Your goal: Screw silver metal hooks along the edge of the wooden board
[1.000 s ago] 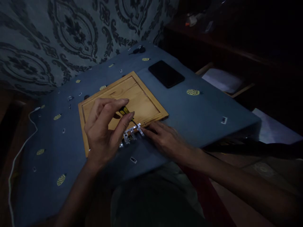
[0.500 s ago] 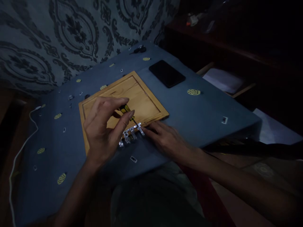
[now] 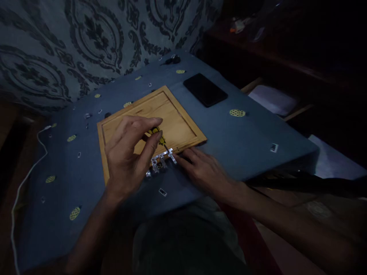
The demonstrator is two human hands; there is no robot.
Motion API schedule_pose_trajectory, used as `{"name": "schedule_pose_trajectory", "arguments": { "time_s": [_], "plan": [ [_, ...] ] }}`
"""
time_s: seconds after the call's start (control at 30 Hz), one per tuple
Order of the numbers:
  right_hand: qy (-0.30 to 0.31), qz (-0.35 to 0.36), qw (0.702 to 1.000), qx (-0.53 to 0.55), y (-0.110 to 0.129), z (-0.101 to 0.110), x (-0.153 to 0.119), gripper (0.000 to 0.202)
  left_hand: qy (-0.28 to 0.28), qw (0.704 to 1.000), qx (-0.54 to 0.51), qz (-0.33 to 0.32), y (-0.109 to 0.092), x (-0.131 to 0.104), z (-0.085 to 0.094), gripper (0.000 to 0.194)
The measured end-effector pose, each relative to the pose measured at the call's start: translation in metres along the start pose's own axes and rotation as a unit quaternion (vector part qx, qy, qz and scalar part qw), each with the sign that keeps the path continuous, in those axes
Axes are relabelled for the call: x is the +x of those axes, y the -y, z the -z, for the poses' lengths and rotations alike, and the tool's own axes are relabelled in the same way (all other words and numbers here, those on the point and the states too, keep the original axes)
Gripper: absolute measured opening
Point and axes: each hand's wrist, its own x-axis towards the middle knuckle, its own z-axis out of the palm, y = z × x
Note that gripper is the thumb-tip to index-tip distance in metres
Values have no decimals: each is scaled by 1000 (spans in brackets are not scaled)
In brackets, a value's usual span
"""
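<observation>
My left hand [image 3: 129,152] is closed, thumb and fingers pinching the yellow-and-black handle of a screwdriver [image 3: 161,139]. The screwdriver tilts, its tip down at the right end of a shiny metal hook rail [image 3: 163,156]. That rail lies along the near edge of a framed wooden board [image 3: 174,118], its several hooks projecting toward me. My left hand covers part of the board and the rail's left end. Low at the board's near edge, my right hand [image 3: 203,170] has its fingertips against the rail's right-end hook; its grip is partly hidden.
A blue patterned cloth [image 3: 229,149] covers the table. Beyond the board lies a black phone [image 3: 205,89], with a small dark object [image 3: 173,59] at the far corner. Small shiny pieces [image 3: 87,116] lie left of the board. A white cable [image 3: 27,175] runs down the left side.
The whole view has shifted slightly. My left hand and the screwdriver handle have moved a little right, with the handle turned somewhat. My right hand stays at the rail's end.
</observation>
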Motion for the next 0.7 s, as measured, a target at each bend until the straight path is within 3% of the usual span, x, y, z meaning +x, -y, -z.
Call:
{"name": "schedule_pose_trajectory", "arguments": {
  "time_s": [0.3, 0.7],
  "plan": [
    [38, -20, 999, -25, 5, 1, -2, 54, -4, 1000, 4, -11, 0, 2, -1, 15],
    [44, -25, 998, -40, 11, 7, -1, 51, 2, 1000, 1, -13, -1, 2, -1, 17]
  ]
}}
